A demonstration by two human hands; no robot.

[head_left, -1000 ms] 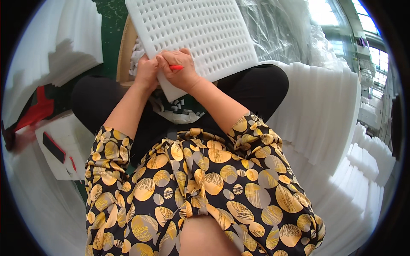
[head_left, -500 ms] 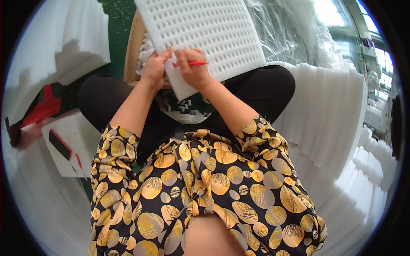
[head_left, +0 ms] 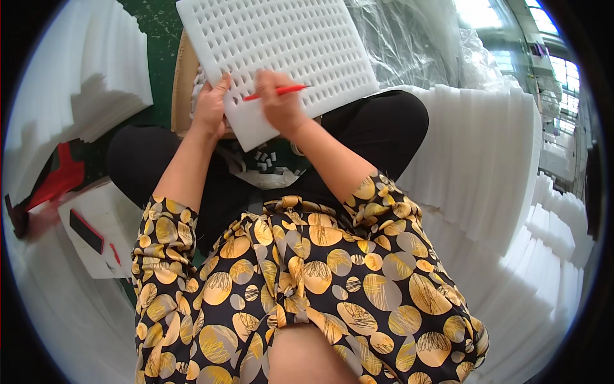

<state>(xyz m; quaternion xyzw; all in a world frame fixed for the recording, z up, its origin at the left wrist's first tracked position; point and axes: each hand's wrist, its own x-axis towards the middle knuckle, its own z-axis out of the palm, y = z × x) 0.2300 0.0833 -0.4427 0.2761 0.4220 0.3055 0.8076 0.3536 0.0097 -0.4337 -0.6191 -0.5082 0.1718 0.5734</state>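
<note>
A white foam sheet [head_left: 288, 48] with rows of small holes lies tilted in front of me, over a cardboard box. My left hand [head_left: 211, 105] grips its left edge, thumb on top and fingers partly hidden beneath. Over the sheet's lower left part, my right hand [head_left: 280, 105] is closed round a slim red pen-like tool [head_left: 281, 92] with a thin dark tip pointing right. That hand is slightly blurred, and I cannot tell whether its fingertips touch the foam. Small white foam plugs [head_left: 263, 160] lie scattered just below the sheet, between my legs.
The cardboard box [head_left: 184, 83] holds more white foam pieces. Stacked white foam sheets stand at left [head_left: 102, 70] and right [head_left: 473, 153]. Clear plastic wrap [head_left: 409, 45] lies at the far right. A phone [head_left: 86, 230] rests on a white block [head_left: 96, 256] near a red frame [head_left: 61, 176].
The whole scene has shifted slightly left in view. My right hand has moved a little over the foam sheet, still holding the red tool. The left hand keeps its grip.
</note>
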